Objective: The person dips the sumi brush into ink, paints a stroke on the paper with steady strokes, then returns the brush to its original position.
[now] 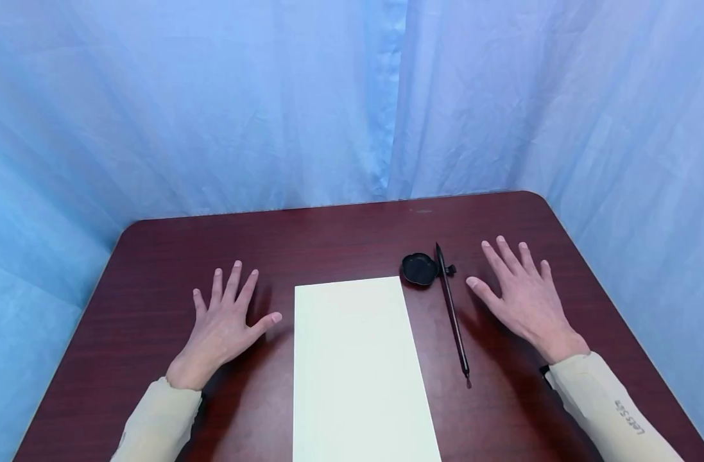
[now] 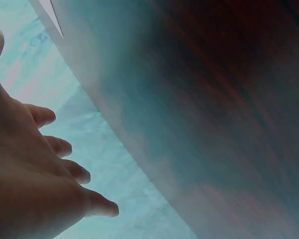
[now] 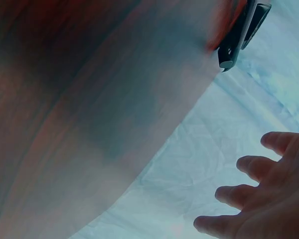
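Note:
My left hand (image 1: 220, 333) is held palm down over the left side of the table, fingers spread and holding nothing. Its thumb points toward a blank cream sheet of paper (image 1: 357, 372), whose corner (image 2: 53, 19) shows in the left wrist view. On the right, my right hand (image 1: 525, 301) is also palm down with spread fingers and nothing in it. Nearest to its thumb lies a dark writing brush (image 1: 455, 317), bristle end away from me, propped across a small black rest (image 1: 450, 270). Beside the brush sits a black flower-shaped dish (image 1: 419, 269), close to the paper's far right corner.
The dark red wood-grain table (image 1: 352, 237) has rounded far corners. Light blue curtains (image 1: 242, 109) hang behind it and along both sides. Both forearms wear light sleeves (image 1: 608, 404), and the right one carries printed lettering.

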`<state>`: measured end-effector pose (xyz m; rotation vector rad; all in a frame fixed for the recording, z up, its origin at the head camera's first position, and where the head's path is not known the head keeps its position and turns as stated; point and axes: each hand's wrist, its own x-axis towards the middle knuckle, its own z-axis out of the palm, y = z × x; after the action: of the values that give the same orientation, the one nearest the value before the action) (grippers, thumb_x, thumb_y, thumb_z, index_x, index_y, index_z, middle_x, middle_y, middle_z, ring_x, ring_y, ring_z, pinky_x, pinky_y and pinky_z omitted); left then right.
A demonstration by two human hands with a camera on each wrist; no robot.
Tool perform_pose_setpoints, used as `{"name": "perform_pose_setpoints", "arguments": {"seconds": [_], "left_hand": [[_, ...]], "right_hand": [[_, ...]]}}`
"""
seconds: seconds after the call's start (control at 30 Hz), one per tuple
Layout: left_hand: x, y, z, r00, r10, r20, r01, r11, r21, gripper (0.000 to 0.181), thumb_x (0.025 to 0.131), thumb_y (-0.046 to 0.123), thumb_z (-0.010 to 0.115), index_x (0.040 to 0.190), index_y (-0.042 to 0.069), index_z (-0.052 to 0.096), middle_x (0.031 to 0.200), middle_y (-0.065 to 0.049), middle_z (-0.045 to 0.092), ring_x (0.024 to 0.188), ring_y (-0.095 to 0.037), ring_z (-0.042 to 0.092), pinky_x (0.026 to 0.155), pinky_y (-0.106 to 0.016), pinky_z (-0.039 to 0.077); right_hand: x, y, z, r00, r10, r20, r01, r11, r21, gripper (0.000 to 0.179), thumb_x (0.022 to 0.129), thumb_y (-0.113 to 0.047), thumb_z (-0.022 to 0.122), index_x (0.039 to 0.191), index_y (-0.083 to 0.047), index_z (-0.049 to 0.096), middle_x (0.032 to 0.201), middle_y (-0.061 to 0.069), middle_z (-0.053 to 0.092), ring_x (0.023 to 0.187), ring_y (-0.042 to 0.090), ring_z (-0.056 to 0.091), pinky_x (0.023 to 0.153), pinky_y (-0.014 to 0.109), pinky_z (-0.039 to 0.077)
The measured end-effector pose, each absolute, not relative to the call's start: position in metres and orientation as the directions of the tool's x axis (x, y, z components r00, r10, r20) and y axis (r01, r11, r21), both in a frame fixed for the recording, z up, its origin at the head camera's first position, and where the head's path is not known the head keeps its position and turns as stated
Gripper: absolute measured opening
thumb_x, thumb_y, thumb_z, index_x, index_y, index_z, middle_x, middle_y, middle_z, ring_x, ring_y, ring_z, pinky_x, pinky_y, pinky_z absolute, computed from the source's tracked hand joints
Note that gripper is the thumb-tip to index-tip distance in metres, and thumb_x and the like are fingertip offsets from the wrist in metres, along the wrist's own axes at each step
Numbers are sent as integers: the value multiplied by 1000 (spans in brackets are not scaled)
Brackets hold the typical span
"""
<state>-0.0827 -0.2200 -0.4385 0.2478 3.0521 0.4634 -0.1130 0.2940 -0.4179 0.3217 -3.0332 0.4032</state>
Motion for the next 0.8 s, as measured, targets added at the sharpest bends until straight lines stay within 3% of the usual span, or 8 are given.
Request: {"name": "perform_pose_setpoints", "arguments": {"seconds": [0.8], "left_hand": [[-71,-198,-433,-955,295,38,296,924,243,99,91,67,66,164,10,31,173,-15,11,155,-51,7,111,-81,9]], "right_hand": [[-98,284,-415,-953,-238,186,-286,908,-306,76,105,-51,54,164,-10,31,167,19,28,154,46,19,120,69,9]]}}
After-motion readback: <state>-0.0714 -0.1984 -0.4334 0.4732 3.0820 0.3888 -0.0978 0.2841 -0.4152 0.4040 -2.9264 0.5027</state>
